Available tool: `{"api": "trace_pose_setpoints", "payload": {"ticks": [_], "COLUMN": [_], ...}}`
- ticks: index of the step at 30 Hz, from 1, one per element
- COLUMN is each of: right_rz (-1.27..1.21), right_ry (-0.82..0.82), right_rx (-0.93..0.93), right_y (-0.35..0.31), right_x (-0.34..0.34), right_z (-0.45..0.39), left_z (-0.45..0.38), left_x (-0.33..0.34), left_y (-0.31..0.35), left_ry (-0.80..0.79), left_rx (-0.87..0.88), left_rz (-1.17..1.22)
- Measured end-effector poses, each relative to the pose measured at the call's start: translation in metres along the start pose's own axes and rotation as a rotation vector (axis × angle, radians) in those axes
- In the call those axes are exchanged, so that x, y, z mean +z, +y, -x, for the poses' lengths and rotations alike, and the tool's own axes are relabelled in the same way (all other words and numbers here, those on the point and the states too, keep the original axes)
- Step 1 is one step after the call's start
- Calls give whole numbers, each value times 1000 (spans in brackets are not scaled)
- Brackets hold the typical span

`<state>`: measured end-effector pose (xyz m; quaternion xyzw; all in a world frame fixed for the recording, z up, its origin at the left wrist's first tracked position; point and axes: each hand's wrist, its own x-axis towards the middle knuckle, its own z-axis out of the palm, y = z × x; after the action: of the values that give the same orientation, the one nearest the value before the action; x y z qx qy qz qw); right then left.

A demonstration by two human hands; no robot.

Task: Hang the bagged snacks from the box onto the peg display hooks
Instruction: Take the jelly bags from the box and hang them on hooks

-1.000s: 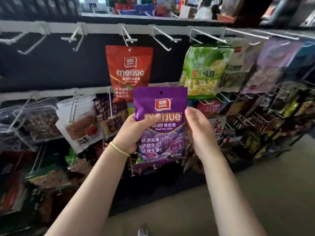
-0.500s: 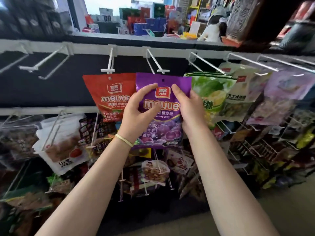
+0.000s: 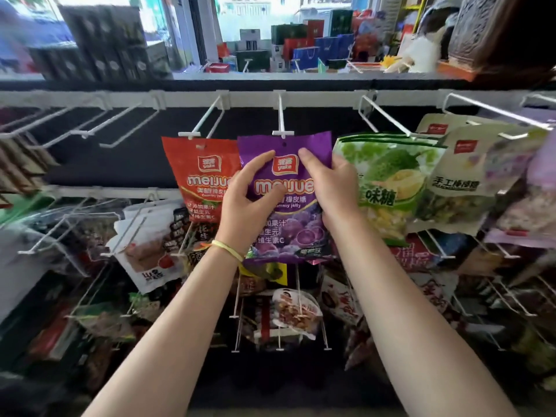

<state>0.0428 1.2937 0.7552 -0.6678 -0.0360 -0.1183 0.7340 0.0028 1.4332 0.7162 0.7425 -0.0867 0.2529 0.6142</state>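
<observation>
A purple gummy bag (image 3: pixel 287 233) is held up in front of the top rail. My left hand (image 3: pixel 246 200) grips its left side, thumb across the front. My right hand (image 3: pixel 329 188) grips its right edge. The bag's small hang hole sits just below the white tip of an empty peg hook (image 3: pixel 282 118). A red gummy bag (image 3: pixel 195 173) of the same brand hangs on the neighbouring hook to the left. The box is out of sight.
Empty white peg hooks (image 3: pixel 90 130) line the top rail on the left. A green durian candy bag (image 3: pixel 388 176) and pale bags (image 3: pixel 463 176) hang to the right. Lower rows hold many hanging snack bags (image 3: pixel 150 251). A shelf ledge (image 3: pixel 270 76) runs above.
Both hands have lifted the purple bag from below the red bag up to the top rail, its hole now right under the hook tip. My view has tilted upward.
</observation>
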Motion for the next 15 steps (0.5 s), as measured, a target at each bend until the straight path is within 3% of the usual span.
{"api": "trace_pose_setpoints", "payload": {"ticks": [7, 15], "right_rz": [50, 187], "right_ry": [-33, -9], "right_rx": [8, -41], "right_y": [4, 23], "right_x": [3, 6], "right_z": [0, -18], "left_z": [3, -13], "left_x": [-2, 3], "left_y": [1, -7], "left_ry": [41, -19], "left_rx": [-51, -111], "left_rz": [-121, -513]}}
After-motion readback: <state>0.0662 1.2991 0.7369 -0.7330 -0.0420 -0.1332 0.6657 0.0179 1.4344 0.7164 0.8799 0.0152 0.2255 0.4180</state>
